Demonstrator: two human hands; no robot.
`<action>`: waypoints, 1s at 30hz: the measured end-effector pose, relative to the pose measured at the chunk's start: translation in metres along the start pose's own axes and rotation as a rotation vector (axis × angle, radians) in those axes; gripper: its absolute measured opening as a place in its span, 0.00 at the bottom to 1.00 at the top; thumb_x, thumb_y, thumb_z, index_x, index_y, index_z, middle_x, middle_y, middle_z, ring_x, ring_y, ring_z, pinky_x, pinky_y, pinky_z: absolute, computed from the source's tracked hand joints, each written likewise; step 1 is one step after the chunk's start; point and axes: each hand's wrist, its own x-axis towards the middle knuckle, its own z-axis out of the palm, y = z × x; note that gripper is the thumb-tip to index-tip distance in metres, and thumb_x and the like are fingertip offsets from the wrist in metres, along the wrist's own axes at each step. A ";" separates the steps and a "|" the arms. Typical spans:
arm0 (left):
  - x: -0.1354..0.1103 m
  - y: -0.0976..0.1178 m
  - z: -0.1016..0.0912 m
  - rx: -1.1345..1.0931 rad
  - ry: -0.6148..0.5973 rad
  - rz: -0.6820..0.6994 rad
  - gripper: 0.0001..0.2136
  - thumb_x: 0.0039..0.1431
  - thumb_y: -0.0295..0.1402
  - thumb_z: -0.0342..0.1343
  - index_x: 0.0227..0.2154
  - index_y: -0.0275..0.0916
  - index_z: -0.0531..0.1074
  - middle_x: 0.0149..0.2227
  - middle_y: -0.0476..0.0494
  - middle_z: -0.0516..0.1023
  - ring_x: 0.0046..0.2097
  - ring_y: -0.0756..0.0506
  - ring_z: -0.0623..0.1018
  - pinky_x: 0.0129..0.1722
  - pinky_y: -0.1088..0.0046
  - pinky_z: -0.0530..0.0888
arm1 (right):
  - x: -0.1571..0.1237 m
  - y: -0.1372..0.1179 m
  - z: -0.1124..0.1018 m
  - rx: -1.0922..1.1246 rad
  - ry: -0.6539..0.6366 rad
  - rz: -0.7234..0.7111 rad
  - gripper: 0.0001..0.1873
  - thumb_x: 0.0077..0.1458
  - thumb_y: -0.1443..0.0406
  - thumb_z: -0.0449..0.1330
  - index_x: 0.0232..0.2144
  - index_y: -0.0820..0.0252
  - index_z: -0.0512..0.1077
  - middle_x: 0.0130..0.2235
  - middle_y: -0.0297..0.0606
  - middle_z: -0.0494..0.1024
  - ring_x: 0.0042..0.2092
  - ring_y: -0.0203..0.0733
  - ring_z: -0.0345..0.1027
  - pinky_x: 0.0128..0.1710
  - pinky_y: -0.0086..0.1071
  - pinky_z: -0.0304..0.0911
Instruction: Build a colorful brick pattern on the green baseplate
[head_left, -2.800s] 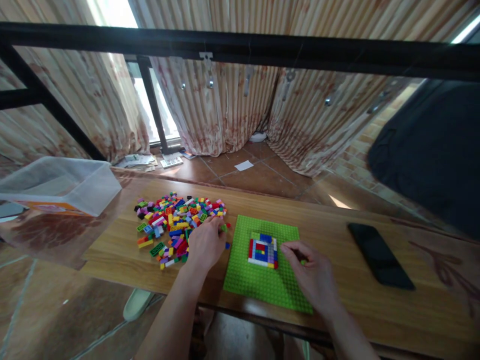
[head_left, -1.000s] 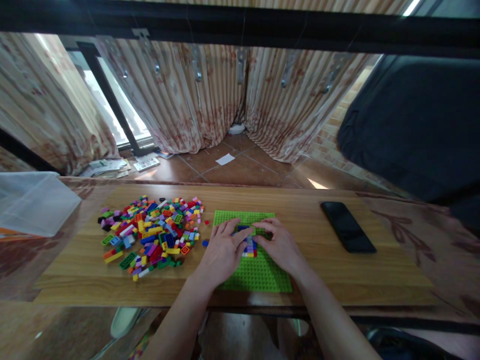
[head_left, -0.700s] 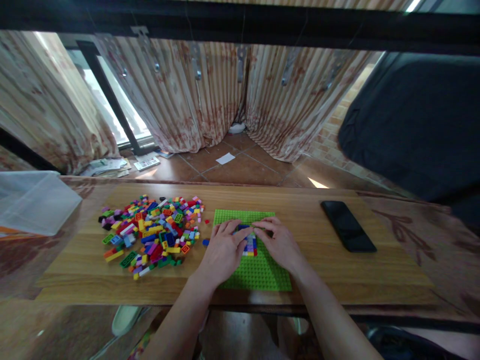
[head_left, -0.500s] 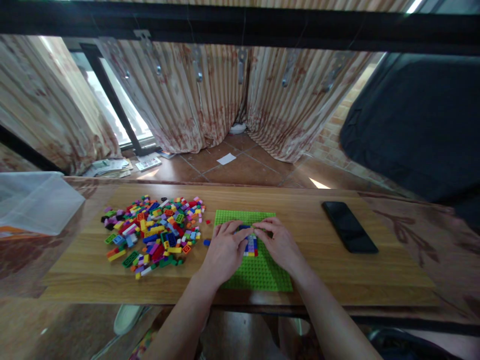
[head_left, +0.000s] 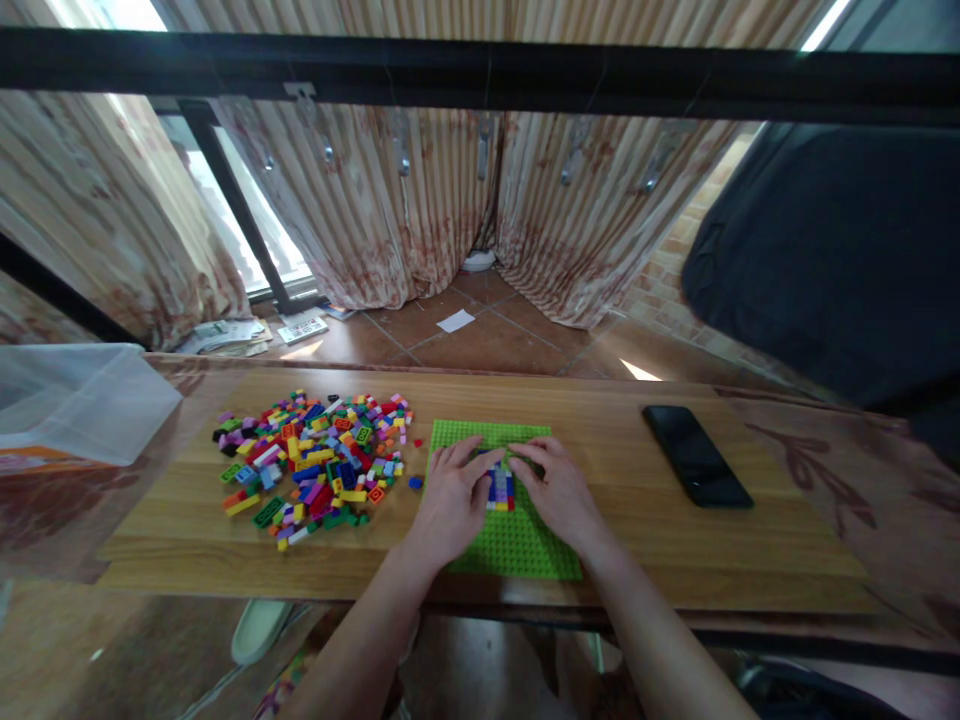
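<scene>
A green baseplate [head_left: 517, 545] lies on the wooden board in front of me. A small build of red, blue, white and purple bricks [head_left: 499, 488] stands on it. My left hand [head_left: 450, 495] rests on the plate's left part, fingers stretched flat over the build's left side. My right hand [head_left: 555, 490] lies on the right part, fingers apart and bent onto the build's top edge. The fingertips of both hands meet over the build and hide most of it. I see no loose brick in either hand.
A pile of several loose coloured bricks [head_left: 315, 460] lies left of the plate. A black phone [head_left: 696, 455] lies at the right. A clear plastic box [head_left: 82, 400] stands far left. A black rail [head_left: 480, 75] crosses overhead; dark cloth [head_left: 825, 250] hangs at the right.
Earlier my left hand was at the brick pile and my right beside the build; both now lie over the build. In the last second they barely moved.
</scene>
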 end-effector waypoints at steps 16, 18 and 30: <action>0.001 -0.018 -0.019 -0.135 0.081 -0.294 0.16 0.56 0.19 0.47 0.44 0.33 0.73 0.39 0.40 0.80 0.40 0.46 0.79 0.44 0.67 0.75 | -0.012 -0.005 -0.002 0.093 -0.038 0.138 0.17 0.57 0.60 0.52 0.43 0.59 0.75 0.42 0.42 0.80 0.42 0.46 0.74 0.45 0.42 0.67; 0.001 -0.014 -0.018 -0.137 0.078 -0.290 0.16 0.56 0.20 0.47 0.44 0.34 0.74 0.39 0.41 0.80 0.40 0.46 0.79 0.44 0.68 0.75 | -0.013 -0.001 0.002 0.149 -0.055 0.169 0.17 0.57 0.60 0.52 0.44 0.58 0.74 0.41 0.41 0.80 0.40 0.45 0.75 0.42 0.42 0.69; 0.003 -0.010 -0.014 -0.094 0.100 -0.268 0.16 0.54 0.18 0.47 0.41 0.35 0.75 0.39 0.42 0.80 0.41 0.46 0.78 0.46 0.67 0.75 | -0.014 -0.010 0.005 0.208 0.004 0.210 0.14 0.53 0.59 0.56 0.39 0.57 0.76 0.38 0.40 0.81 0.38 0.46 0.75 0.41 0.42 0.70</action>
